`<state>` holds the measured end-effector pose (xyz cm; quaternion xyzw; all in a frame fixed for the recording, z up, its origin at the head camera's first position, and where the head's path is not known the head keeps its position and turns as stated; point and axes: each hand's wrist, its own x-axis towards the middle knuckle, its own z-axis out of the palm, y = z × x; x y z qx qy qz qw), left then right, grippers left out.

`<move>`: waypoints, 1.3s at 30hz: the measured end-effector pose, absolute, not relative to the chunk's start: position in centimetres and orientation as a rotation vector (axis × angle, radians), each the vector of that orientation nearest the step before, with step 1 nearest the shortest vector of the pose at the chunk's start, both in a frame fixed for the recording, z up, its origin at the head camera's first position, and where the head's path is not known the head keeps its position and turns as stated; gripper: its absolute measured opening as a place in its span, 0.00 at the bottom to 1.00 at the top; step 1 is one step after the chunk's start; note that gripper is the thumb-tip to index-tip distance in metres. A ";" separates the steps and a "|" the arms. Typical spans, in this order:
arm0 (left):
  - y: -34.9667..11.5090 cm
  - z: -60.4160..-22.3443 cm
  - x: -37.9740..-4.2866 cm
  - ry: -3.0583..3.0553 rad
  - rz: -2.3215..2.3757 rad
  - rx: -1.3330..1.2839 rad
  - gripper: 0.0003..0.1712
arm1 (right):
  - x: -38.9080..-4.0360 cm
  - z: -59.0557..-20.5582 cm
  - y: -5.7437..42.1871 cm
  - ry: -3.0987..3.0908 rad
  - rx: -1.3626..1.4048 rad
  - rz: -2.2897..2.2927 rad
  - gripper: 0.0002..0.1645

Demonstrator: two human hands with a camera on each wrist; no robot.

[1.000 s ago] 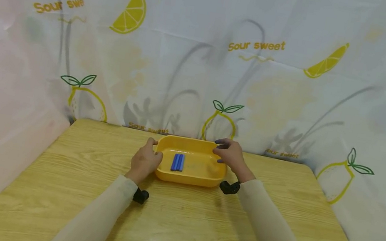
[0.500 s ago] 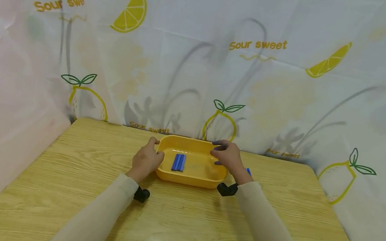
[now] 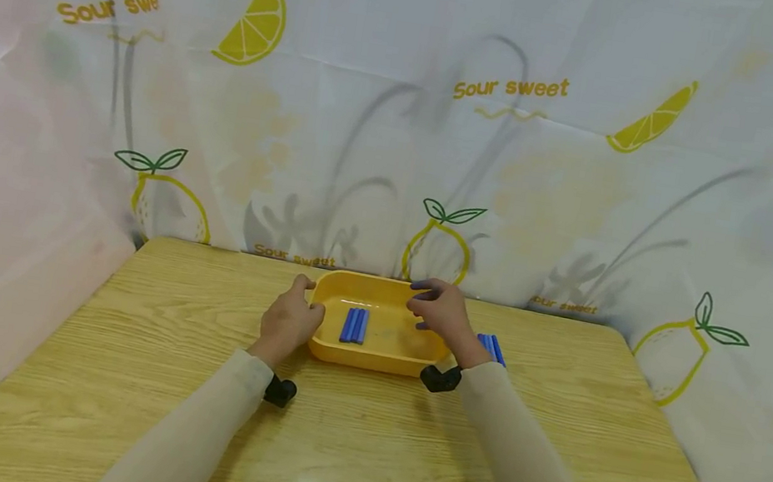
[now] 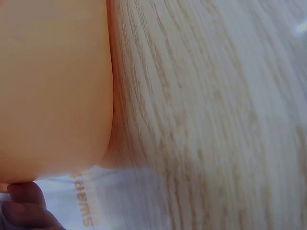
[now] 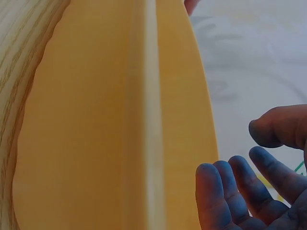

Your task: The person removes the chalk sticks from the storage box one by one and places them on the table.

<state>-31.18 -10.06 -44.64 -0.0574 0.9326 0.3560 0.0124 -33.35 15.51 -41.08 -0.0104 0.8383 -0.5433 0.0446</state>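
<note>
A shallow yellow plastic basin [image 3: 375, 360] stands near the far edge of the table. My left hand [image 3: 289, 318] grips its left end, with the thumb at the rim; in the left wrist view those fingertips [image 4: 26, 194] meet the basin's wall [image 4: 53, 96]. Over the right part of the basin is my right hand [image 3: 441, 314], its fingers relaxed, spread and holding nothing. The thumb and fingers stand apart in the right wrist view, with bluish fingertips [image 5: 208, 182]. Several short blue sticks [image 3: 353, 326] lie side by side inside the basin, left of its middle.
More blue sticks [image 3: 492, 349] lie on the table to the right of the basin, partly hidden by my right wrist. The wooden table [image 3: 354, 447] meets a white printed cloth [image 3: 341, 141] at the back and sides.
My right hand has moved a little left, further over the basin. The blue sticks on the right have come into view from behind that wrist. My left hand keeps its grip.
</note>
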 end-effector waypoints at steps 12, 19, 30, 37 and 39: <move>-10.1 -44.9 -31.2 2.891 1.133 -0.167 0.28 | -33.0 -41.4 13.7 2.493 -0.086 -1.698 0.25; -10.1 -44.7 -31.4 2.885 1.143 -0.162 0.28 | -33.2 -41.6 13.3 2.490 -0.060 -1.662 0.25; -10.1 -44.7 -31.5 2.891 1.137 -0.159 0.28 | -33.1 -42.7 12.1 2.437 -0.068 -1.704 0.24; -10.2 -44.9 -31.5 2.891 1.133 -0.159 0.28 | -33.5 -43.6 10.8 2.394 -0.056 -1.760 0.24; -10.2 -44.9 -31.5 2.898 1.129 -0.158 0.28 | -33.6 -43.7 10.4 2.391 -0.063 -1.770 0.23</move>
